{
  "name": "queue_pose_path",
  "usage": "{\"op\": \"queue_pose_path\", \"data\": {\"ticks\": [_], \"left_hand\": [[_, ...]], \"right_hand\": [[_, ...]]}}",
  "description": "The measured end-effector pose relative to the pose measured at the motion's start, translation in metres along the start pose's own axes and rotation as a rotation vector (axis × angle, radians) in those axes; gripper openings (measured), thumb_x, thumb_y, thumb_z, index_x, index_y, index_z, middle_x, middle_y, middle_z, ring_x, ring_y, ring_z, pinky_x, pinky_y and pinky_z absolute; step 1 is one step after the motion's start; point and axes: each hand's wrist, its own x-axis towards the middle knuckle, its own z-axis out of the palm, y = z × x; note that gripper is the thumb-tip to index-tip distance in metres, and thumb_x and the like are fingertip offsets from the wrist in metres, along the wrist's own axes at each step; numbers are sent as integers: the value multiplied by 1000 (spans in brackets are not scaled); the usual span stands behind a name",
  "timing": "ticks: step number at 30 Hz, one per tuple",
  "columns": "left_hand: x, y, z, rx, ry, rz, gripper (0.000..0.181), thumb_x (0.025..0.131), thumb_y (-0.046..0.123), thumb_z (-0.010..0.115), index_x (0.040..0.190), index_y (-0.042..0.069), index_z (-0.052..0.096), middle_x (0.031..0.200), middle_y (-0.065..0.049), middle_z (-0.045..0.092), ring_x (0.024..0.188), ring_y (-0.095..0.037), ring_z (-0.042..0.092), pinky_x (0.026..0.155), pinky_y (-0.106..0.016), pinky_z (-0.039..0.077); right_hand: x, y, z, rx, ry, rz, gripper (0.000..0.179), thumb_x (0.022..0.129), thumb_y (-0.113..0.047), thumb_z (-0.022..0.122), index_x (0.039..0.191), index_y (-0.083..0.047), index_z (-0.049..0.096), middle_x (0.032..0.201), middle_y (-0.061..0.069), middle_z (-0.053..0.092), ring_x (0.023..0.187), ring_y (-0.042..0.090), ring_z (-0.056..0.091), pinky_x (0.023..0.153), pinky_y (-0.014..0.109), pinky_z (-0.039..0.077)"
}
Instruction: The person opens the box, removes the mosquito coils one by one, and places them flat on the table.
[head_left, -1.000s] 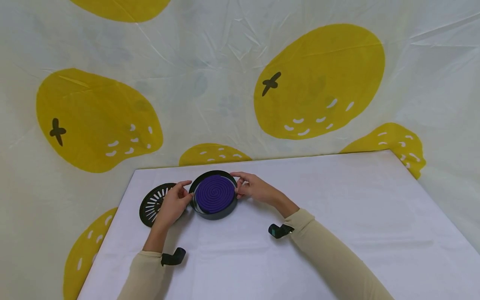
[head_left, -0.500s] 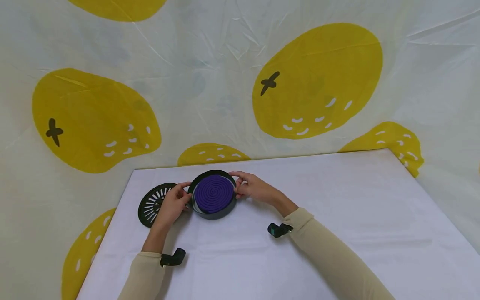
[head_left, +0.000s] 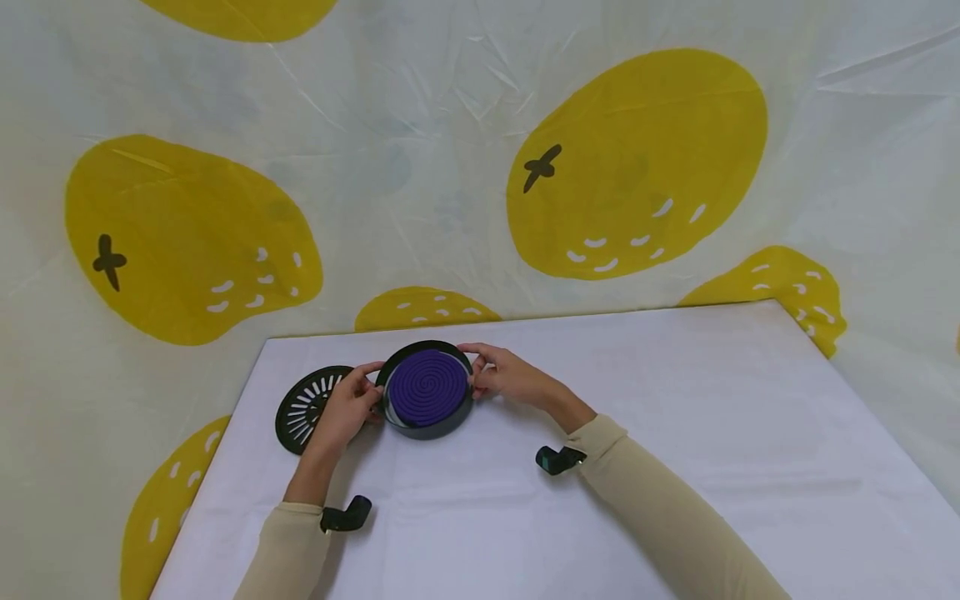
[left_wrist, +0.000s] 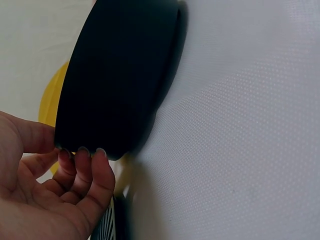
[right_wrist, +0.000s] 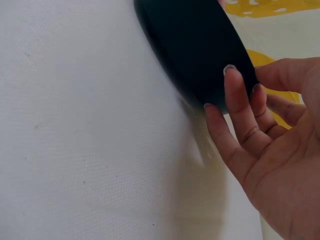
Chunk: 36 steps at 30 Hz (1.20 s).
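A round black mosquito coil holder (head_left: pixel 429 432) is at the table's far left, with a flat purple mosquito coil (head_left: pixel 427 387) lying inside it. My left hand (head_left: pixel 349 407) grips the holder's left side; in the left wrist view the thumb is at the rim and several fingertips press the dark side wall (left_wrist: pixel 115 75). Opposite, my right hand (head_left: pixel 517 379) holds the right side, and the right wrist view shows its fingertips spread along the wall (right_wrist: pixel 200 50). A slotted black lid (head_left: pixel 284 425) lies left of the holder, partly hidden behind my left hand.
A white cloth-covered table (head_left: pixel 675 433) lies under everything. Right behind its far edge hangs a pale curtain (head_left: pixel 420 167) with large yellow fruit prints. Dark wrist cameras (head_left: pixel 348 513) stick out from both beige sleeves.
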Motion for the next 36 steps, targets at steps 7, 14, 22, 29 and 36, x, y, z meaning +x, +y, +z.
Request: {"op": "queue_pose_path", "data": {"ticks": [7, 14, 22, 29, 36], "left_hand": [[-1, 3, 0, -21, -10, -10, 45, 101, 3, 57, 146, 5, 52, 89, -3, 45, 74, -17, 54, 60, -34, 61], [-1, 3, 1, -19, -15, -10, 45, 101, 4, 57, 146, 6, 52, 88, -4, 46, 74, -19, 56, 61, -34, 61], [-1, 1, 5, -12, -1, -21, 45, 100, 3, 56, 144, 9, 54, 88, -5, 47, 70, -21, 57, 59, -33, 60], [-1, 4, 8, -6, -2, -18, 44, 101, 4, 56, 145, 10, 53, 89, -5, 47, 70, -21, 58, 62, -33, 60], [-1, 6, 10, -14, -9, -11, 45, 101, 3, 56, 145, 7, 52, 89, -5, 47, 69, -19, 58, 62, -32, 59]], "right_hand": [[1, 1, -1, 5, -3, 0, 61, 96, 4, 50, 155, -4, 36, 97, 9, 52, 88, 26, 68, 87, 43, 61], [-1, 1, -3, -10, 1, 12, 61, 97, 2, 51, 156, -7, 36, 98, 10, 53, 86, 23, 68, 86, 41, 61], [-4, 0, -4, -33, -3, 12, 62, 97, 1, 51, 156, -8, 36, 100, 11, 55, 87, 29, 68, 85, 41, 61], [-6, -1, -8, -30, -7, 9, 62, 97, 0, 51, 157, -8, 35, 100, 12, 55, 88, 31, 68, 85, 45, 61], [-7, -1, -10, -42, -13, 18, 62, 98, 2, 51, 157, -7, 35, 99, 12, 55, 87, 27, 68, 86, 47, 61]]}}
